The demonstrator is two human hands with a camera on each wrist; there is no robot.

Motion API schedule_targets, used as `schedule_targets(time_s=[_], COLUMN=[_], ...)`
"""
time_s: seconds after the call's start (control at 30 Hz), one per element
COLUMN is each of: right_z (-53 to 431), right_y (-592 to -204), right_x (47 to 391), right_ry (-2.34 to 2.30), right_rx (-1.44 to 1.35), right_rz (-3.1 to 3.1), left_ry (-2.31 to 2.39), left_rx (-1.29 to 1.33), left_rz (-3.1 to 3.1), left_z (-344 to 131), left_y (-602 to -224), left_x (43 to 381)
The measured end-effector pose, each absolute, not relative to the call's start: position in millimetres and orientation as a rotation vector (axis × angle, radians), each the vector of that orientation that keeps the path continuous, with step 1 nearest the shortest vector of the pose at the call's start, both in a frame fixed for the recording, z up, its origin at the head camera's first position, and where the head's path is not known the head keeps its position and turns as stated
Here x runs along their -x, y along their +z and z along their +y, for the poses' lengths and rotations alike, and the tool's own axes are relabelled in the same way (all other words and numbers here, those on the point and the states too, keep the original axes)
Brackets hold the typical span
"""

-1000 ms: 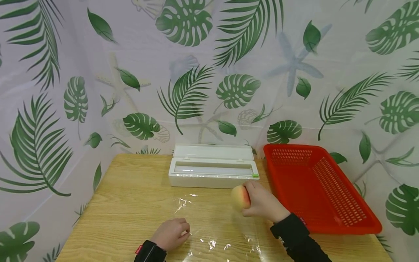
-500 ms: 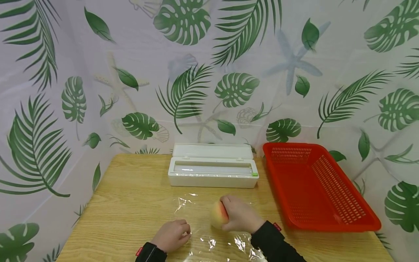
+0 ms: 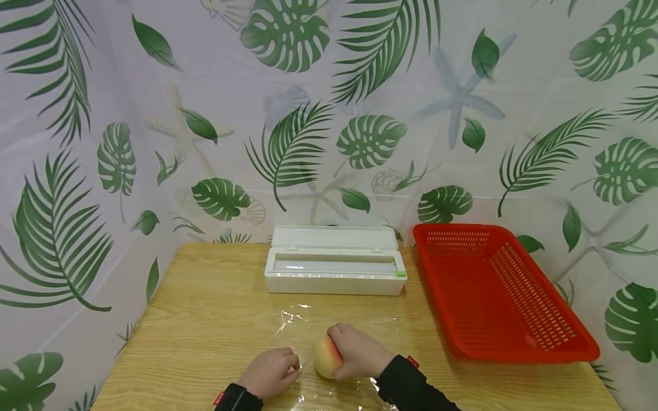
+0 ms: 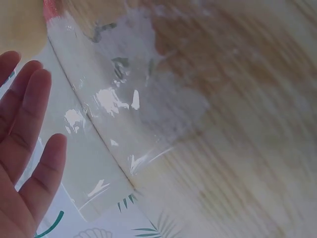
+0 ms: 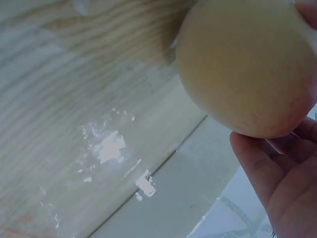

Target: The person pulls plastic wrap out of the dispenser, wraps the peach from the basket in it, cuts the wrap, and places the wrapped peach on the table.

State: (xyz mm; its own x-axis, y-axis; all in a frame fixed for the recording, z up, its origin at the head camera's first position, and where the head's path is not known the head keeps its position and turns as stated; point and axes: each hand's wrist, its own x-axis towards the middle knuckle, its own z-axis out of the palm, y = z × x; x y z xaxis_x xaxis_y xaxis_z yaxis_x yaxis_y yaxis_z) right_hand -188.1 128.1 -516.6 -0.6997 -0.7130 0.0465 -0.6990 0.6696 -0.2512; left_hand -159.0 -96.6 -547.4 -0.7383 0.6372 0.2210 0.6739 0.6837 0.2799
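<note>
A yellow and pink peach (image 3: 327, 357) is gripped from its right side by my right hand (image 3: 364, 353); in the right wrist view, the peach (image 5: 247, 64) is held between thumb and fingers. Beneath it a sheet of clear cling film (image 3: 290, 319) lies flat on the table, with bright glints. Just left of the peach my left hand (image 3: 271, 372) holds nothing, its fingers loosely bent in the left wrist view beside the glinting film (image 4: 111, 101). Whether the peach touches the film is hard to tell.
A white cling film dispenser (image 3: 334, 285) stands at the back of the wooden table (image 3: 205, 308), lid raised, roll inside. To the right is a red perforated plastic basket (image 3: 488, 297). A leaf-patterned cloth (image 3: 319, 74) hangs behind and at the left.
My right hand has carried the peach left and towards me, from near the dispenser's right end to beside my left hand. The left hand has barely moved.
</note>
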Motion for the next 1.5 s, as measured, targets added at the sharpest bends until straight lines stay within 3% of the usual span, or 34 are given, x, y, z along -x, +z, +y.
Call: schedule_targets(time_s=[0.8,1.5], right_z=[118.7,138.3], right_y=[-515.5,-522.1], right_x=[178.8,177.7], right_ry=[-0.344,-0.47], right_rx=[1.171,1.207], right_rz=[2.744,2.718], left_ry=[-0.55,-0.509], left_rx=[1.125,1.154], left_rz=[-2.776,-2.822], left_z=[-97.0,-88.2], left_y=[-552.3,-557.2], left_x=[156.9,154.5])
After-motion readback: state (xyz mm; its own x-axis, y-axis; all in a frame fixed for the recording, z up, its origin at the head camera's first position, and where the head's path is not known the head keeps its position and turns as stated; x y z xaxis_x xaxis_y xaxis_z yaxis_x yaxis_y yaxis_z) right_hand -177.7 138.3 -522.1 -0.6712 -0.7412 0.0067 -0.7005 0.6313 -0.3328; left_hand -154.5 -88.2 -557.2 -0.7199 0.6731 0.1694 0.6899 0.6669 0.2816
